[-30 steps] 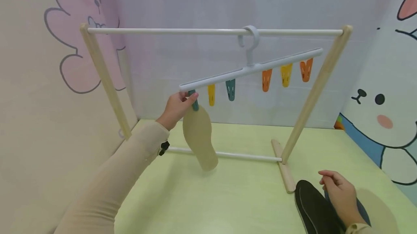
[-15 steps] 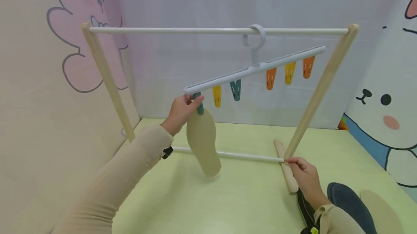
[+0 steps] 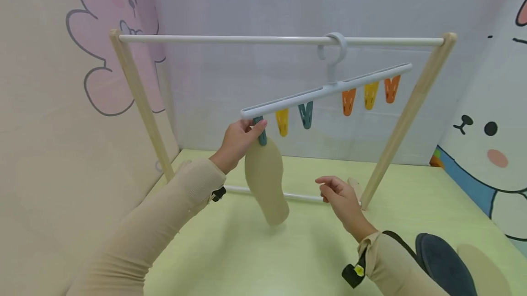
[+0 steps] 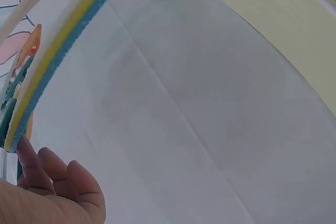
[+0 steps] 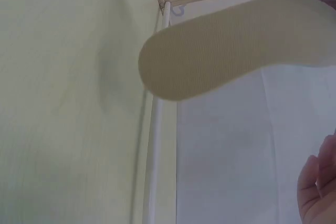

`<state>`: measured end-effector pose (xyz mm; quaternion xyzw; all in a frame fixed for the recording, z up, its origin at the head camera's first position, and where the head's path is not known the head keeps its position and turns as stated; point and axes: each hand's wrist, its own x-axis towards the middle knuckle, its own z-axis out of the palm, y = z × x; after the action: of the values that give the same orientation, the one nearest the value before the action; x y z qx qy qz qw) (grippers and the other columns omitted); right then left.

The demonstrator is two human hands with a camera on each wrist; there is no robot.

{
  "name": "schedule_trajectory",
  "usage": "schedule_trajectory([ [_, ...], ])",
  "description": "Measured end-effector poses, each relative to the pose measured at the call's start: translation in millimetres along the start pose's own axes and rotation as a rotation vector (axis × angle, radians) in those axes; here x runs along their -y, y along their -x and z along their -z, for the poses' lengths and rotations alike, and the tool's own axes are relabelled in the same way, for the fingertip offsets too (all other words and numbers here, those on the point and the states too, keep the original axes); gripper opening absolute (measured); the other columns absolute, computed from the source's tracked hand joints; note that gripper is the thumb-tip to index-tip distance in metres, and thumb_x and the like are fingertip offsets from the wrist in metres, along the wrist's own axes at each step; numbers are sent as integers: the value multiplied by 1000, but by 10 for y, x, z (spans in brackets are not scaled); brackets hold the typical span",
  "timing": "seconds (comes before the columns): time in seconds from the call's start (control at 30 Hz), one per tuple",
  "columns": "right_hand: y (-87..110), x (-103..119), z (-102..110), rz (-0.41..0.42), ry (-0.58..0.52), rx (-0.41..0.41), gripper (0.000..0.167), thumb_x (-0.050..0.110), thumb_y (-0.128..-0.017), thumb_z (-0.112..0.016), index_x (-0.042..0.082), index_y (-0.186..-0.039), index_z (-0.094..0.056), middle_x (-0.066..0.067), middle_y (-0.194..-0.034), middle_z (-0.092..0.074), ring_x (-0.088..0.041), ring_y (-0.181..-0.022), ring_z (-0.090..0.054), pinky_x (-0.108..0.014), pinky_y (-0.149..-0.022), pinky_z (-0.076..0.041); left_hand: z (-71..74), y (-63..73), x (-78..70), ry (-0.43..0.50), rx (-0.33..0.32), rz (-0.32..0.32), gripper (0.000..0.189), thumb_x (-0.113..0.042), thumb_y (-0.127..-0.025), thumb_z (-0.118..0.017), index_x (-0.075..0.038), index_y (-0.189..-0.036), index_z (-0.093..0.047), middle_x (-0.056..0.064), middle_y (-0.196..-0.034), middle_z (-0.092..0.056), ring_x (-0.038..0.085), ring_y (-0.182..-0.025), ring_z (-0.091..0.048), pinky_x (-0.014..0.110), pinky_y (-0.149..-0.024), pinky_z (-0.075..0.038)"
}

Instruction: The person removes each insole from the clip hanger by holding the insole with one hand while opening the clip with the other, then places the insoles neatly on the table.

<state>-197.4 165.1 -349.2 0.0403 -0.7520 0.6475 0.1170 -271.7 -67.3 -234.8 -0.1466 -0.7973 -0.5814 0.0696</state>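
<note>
My left hand [image 3: 239, 142] pinches the teal clothespin [image 3: 262, 137] at the lower left end of a white hanger [image 3: 296, 100]. A beige insole [image 3: 267, 184] hangs toe up beneath it. Up close in the left wrist view, the insole [image 4: 58, 48] shows yellow and blue layers along its edge, with a fingertip against its end. My right hand [image 3: 342, 201] hovers to the right of the insole, fingers loosely bent and holding nothing. In the right wrist view the heel of the insole [image 5: 184, 66] lies beyond my right fingers [image 5: 308, 177].
The hanger's hook loops over the white top rail [image 3: 222, 39] of a wooden rack. Yellow [image 3: 282, 123], teal [image 3: 306, 115] and orange clothespins [image 3: 348, 102] hang along it. A dark blue insole [image 3: 444, 261] and a beige insole [image 3: 483, 266] lie at the table's right.
My right hand has moved from over the insoles at the right, past the rack's foot, leftward towards the hanging insole. My left hand keeps its pinch on the clothespin.
</note>
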Motion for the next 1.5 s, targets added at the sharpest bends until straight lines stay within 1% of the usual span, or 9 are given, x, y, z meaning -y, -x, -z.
schedule_trajectory([
  [0.2,-104,87,-245,28,1,62,20,-3,-96,-51,-12,-113,-57,-2,-83,-56,-9,-73,-53,-22,-68,-47,-15,32,-27,21,-3,-12,26,-26,-96,-61,-2,-86,-57,1,-71,-47,13,-66,-39,26,-59,-31],
  [0.43,-188,116,-357,29,61,77,26,6,-97,-55,-6,-119,-59,-6,-91,-61,-13,-84,-55,-24,-74,-48,-64,63,-29,29,44,-26,24,-25,-96,-61,-3,-87,-57,2,-76,-51,14,-69,-41,26,-61,-33],
  [0.6,-238,162,-474,6,21,85,28,9,-97,-55,-7,-120,-58,-9,-99,-65,-10,-87,-56,-26,-77,-46,-82,80,-44,34,64,-37,23,-24,-96,-61,-4,-89,-56,3,-79,-53,14,-74,-45,26,-63,-35],
  [0.83,-214,273,-661,-1,-57,79,22,8,-97,-55,-11,-107,-60,-2,-86,-64,-9,-80,-56,-29,-77,-46,-97,83,-60,42,72,-23,25,-27,-96,-60,-3,-91,-56,4,-84,-54,15,-78,-48,26,-68,-39],
  [1.0,-200,319,-751,24,-102,74,19,8,-97,-56,-11,-98,-60,1,-78,-60,-9,-76,-55,-26,-75,-45,-115,63,-72,15,80,-26,29,-30,-94,-63,-4,-83,-55,2,-75,-50,14,-70,-45,26,-62,-38],
  [1.1,-192,338,-787,24,-131,79,18,6,-97,-55,-11,-94,-58,2,-75,-58,-8,-72,-55,-24,-71,-45,-113,42,-94,-17,84,-14,32,-34,-91,-65,-4,-81,-61,2,-72,-55,13,-68,-46,25,-60,-38],
  [1.27,-183,343,-806,23,-134,85,17,5,-97,-54,-12,-92,-57,2,-73,-57,-8,-71,-54,-23,-70,-46,-83,8,-131,-27,99,-1,31,-33,-88,-69,-2,-90,-71,3,-85,-68,12,-78,-52,24,-67,-41],
  [1.4,-179,345,-803,19,-129,80,18,5,-97,-54,-11,-93,-57,2,-73,-56,-8,-71,-52,-23,-69,-45,-72,20,-140,-18,115,-5,30,-31,-87,-70,-2,-82,-66,-1,-68,-54,12,-70,-46,24,-62,-37],
  [1.5,-180,351,-804,20,-131,70,18,5,-97,-54,-12,-92,-56,2,-72,-55,-8,-70,-51,-23,-68,-44,-79,25,-134,-10,111,-12,31,-31,-87,-70,-3,-78,-60,-1,-63,-41,13,-65,-41,25,-58,-34],
])
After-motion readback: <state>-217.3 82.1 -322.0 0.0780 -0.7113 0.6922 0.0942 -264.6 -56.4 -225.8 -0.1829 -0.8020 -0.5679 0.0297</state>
